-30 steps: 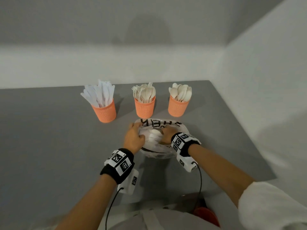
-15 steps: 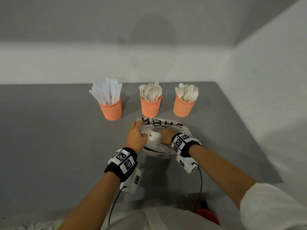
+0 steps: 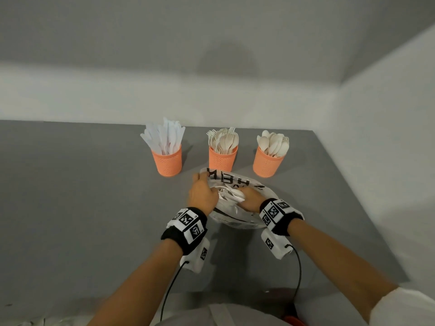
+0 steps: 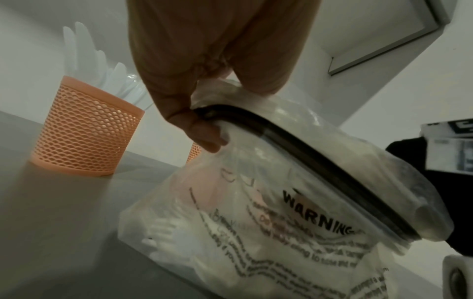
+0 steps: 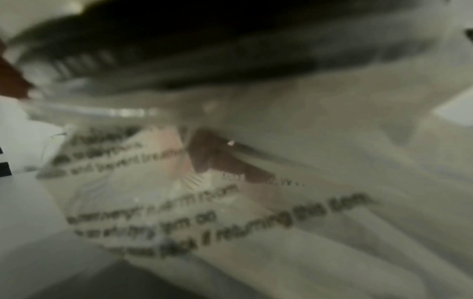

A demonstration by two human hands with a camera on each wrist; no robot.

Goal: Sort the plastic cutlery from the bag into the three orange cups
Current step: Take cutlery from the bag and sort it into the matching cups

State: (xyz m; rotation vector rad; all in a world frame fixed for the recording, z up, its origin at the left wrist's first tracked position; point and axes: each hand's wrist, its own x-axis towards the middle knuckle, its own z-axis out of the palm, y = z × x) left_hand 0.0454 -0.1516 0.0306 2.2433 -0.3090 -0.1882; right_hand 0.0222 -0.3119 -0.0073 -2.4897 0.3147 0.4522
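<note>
Soft, even light from above throws my shadow on the far wall. My right wrist view is badly blurred; my left wrist view bends at its edges.

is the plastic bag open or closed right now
Open. The left hand grips the dark rim of the bag, holding its mouth apart, and the right hand reaches inside, its fingers showing through the plastic.
</note>
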